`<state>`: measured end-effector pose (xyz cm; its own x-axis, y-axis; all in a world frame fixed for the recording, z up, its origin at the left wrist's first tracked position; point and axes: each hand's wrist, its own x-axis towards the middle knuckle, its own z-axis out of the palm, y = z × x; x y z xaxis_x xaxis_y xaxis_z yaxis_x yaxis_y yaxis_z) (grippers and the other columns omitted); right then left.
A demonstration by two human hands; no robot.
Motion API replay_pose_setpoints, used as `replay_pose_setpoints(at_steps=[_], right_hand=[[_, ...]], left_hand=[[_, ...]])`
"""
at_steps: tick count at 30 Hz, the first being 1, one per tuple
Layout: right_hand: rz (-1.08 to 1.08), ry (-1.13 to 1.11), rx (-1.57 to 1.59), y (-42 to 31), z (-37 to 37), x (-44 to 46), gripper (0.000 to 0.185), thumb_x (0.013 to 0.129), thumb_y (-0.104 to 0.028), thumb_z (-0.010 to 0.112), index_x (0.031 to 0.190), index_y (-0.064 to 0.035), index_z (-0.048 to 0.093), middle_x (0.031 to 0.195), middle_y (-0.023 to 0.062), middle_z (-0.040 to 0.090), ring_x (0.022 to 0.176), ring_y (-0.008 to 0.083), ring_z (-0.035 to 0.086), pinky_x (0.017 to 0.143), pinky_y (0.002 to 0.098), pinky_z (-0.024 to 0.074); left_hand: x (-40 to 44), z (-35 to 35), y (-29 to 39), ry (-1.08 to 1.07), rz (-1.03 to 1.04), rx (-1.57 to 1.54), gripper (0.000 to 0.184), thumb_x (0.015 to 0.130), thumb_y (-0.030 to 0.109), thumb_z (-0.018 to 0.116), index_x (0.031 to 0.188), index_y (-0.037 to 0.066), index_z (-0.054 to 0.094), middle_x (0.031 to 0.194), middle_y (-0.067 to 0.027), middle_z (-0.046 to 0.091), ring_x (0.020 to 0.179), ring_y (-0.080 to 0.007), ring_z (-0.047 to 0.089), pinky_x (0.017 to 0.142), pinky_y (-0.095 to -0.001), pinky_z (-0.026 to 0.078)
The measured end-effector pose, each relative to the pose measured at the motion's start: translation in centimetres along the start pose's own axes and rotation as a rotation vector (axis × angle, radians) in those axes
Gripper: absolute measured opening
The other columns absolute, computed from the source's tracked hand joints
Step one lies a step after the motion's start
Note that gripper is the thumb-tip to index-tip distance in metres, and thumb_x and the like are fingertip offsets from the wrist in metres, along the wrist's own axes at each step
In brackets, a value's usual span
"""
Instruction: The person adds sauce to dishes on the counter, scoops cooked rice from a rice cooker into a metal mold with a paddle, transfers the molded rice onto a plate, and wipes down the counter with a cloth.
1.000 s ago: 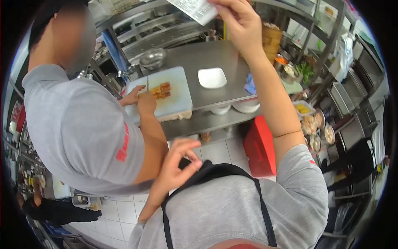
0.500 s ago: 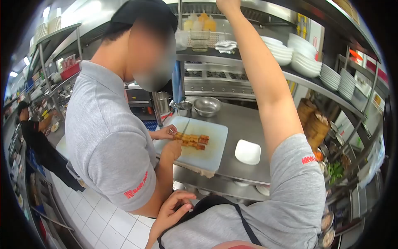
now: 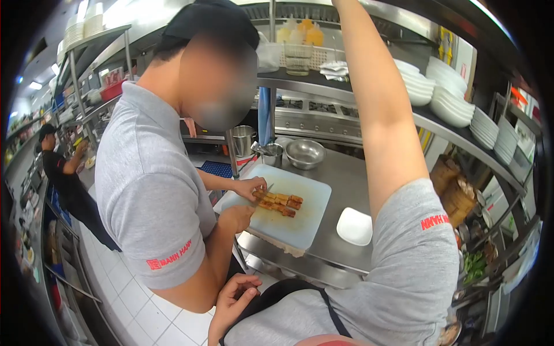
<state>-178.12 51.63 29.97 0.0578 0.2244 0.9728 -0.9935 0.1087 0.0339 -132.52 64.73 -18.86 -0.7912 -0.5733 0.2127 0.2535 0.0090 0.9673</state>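
My left hand (image 3: pixel 234 300) rests low against the front of my black apron (image 3: pixel 288 294), its fingers loosely bent, the thumb apart and nothing visible in it. My right arm (image 3: pixel 384 98) reaches up past the shelf, and its hand is beyond the top edge of the view. In front of me a co-worker (image 3: pixel 156 150) in a grey shirt leans over a cutting board (image 3: pixel 300 233). The co-worker's hands hold a knife (image 3: pixel 265 193) on rows of browned food pieces (image 3: pixel 280 202). A white square dish (image 3: pixel 354 226) sits to the board's right.
A steel bowl (image 3: pixel 304 154) stands behind the board. Stacked white bowls (image 3: pixel 453 104) and plates (image 3: pixel 485 128) line the shelf at right, near bamboo steamers (image 3: pixel 459 199). Squeeze bottles (image 3: pixel 306 33) stand above. Another person (image 3: pixel 69 176) works at far left.
The view has shifted, so the scene sits further right and lower. My right hand has left the top of the view. The co-worker's knife and hands have moved slightly on the food.
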Motion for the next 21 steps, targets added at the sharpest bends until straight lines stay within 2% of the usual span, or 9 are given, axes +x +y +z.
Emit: replay_pose_setpoints(at_steps=[2,4,7,9,10,14,16,17,21], right_hand=[[-0.096,0.04,0.176,-3.6,-7.1,-4.8,0.047,0.068,-0.019,0.07,0.11,-0.0054,0.055,0.122,0.0225,0.045,0.115,0.0362,0.041,0.099,0.0378,0.0333],[0.114,-0.486,0.446,-6.0,-14.6,-11.0,0.018,0.083,-0.011,0.059,0.099,-0.0042,0.062,0.103,0.0042,0.057,0.085,0.0122,0.055,0.075,0.0255,0.0443],[-0.209,-1.121,0.778,-12.7,-28.3,-20.0,0.036,0.078,-0.016,0.065,0.112,-0.0066,0.056,0.113,0.0099,0.056,0.105,0.0253,0.051,0.091,0.0355,0.039],[0.248,-1.796,1.158,-13.4,-34.6,-27.7,0.037,0.081,-0.026,0.063,0.111,-0.0054,0.057,0.107,0.0108,0.06,0.097,0.0225,0.057,0.084,0.0337,0.0447],[0.601,-1.934,1.131,-13.9,-37.8,-31.5,0.039,0.084,-0.025,0.062,0.113,-0.0004,0.054,0.105,0.0128,0.06,0.09,0.0223,0.059,0.08,0.0333,0.0461],[1.401,-1.467,0.851,-15.7,-48.0,-52.2,0.037,0.084,-0.033,0.059,0.109,-0.0055,0.056,0.097,0.0053,0.062,0.085,0.0149,0.058,0.077,0.0289,0.046],[1.817,-1.656,0.534,-15.8,-54.2,-58.6,0.036,0.083,-0.043,0.058,0.101,-0.0123,0.058,0.088,0.0018,0.06,0.082,0.0117,0.058,0.069,0.0272,0.0466],[2.01,-1.541,0.461,-15.9,-57.7,-63.7,0.042,0.08,-0.047,0.06,0.104,-0.0119,0.057,0.089,0.0024,0.06,0.081,0.0126,0.058,0.068,0.0301,0.0475],[2.365,-0.551,-0.135,-13.1,-65.8,-69.0,0.054,0.076,-0.047,0.065,0.114,-0.0116,0.05,0.09,0.0054,0.059,0.073,0.0179,0.058,0.062,0.0334,0.0462]], left_hand=[[0.4,-0.1,-0.1,-0.037,-0.032,0.029,0.023,0.088,0.004,0.052,0.11,0.0,0.053,0.101,-0.0083,0.054,0.086,-0.0122,0.055,0.078,-0.0252,0.047],[0.9,-0.3,-0.4,-0.075,-0.047,-0.006,0.023,0.088,0.004,0.052,0.111,0.0,0.053,0.101,-0.0079,0.054,0.088,-0.0121,0.055,0.079,-0.025,0.047],[2.3,0.1,-0.5,-0.172,-0.083,0.057,0.022,0.087,0.004,0.053,0.109,0.0,0.052,0.1,-0.0071,0.054,0.09,-0.0124,0.054,0.079,-0.0252,0.046],[3.5,1.5,-0.4,-0.266,-0.084,0.095,0.022,0.087,0.006,0.054,0.107,0.0,0.052,0.098,-0.0074,0.055,0.086,-0.0125,0.054,0.077,-0.0254,0.045],[4.2,2.4,-0.5,-0.319,-0.081,0.109,0.021,0.086,0.007,0.055,0.107,0.0,0.052,0.097,-0.0076,0.055,0.084,-0.0125,0.054,0.075,-0.0254,0.044],[5.7,5.8,-1.4,-0.471,-0.058,0.172,0.021,0.086,0.005,0.055,0.106,0.001,0.052,0.097,-0.0074,0.055,0.081,-0.0129,0.052,0.076,-0.0259,0.042],[6.4,7.4,-2.0,-0.544,-0.093,0.192,0.021,0.086,0.003,0.054,0.107,0.002,0.053,0.097,-0.0072,0.054,0.084,-0.0124,0.052,0.076,-0.026,0.043],[6.4,8.0,-2.5,-0.581,-0.135,0.212,0.022,0.085,0.002,0.055,0.107,0.002,0.053,0.097,-0.0071,0.055,0.084,-0.0122,0.053,0.076,-0.0256,0.044],[6.5,10.7,-5.4,-0.652,-0.214,0.278,0.024,0.083,-0.002,0.056,0.106,0.002,0.055,0.096,-0.0075,0.055,0.083,-0.0119,0.055,0.077,-0.0239,0.046]])
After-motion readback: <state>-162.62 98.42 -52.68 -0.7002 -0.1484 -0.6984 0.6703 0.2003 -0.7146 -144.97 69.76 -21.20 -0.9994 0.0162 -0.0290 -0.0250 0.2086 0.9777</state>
